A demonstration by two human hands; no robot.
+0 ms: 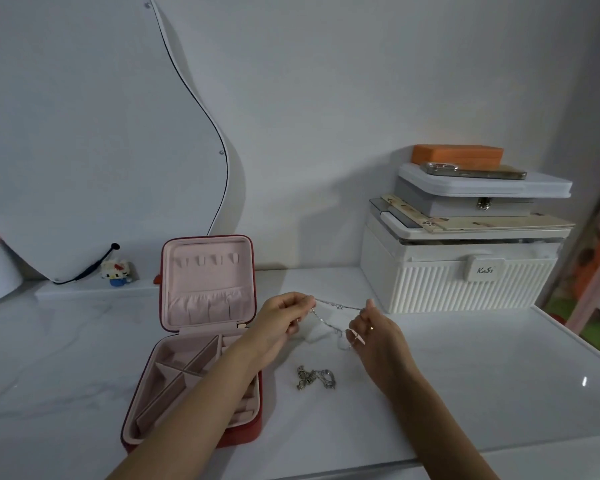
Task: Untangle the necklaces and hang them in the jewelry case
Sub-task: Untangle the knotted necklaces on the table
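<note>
Head view, from left to right. Far left, a big white curvy board [94,140] with a dark edge, leaning on the wall. Next to its foot, a tiny blocky cat toy [116,270] in white, red and blue. Then the jewelry case [201,344], square, red outside and soft pink inside, lying open on the shiny white marble-look table [482,386]. Lid up, with four little pink hooks near the top and a gathered pocket below. Bottom half cut into small slots by pink walls. Left hand [284,317] reaching over the case, fingers curled, pinching one end of a thin silver necklace chain [333,311]. Chain held up in the air between both hands, partly twisted, with a loop hanging down. Right hand [374,336] pinching the other end, a ring on one finger. Below the hands, a small tangled heap of silver jewelry [315,377] lying on the table. Far right, a white ribbed storage box [454,282] with a tag reading "KaSi". On top of it, flat cards, a grey box with a metal clasp [478,195], a phone [473,170] and an orange case [458,154].
</note>
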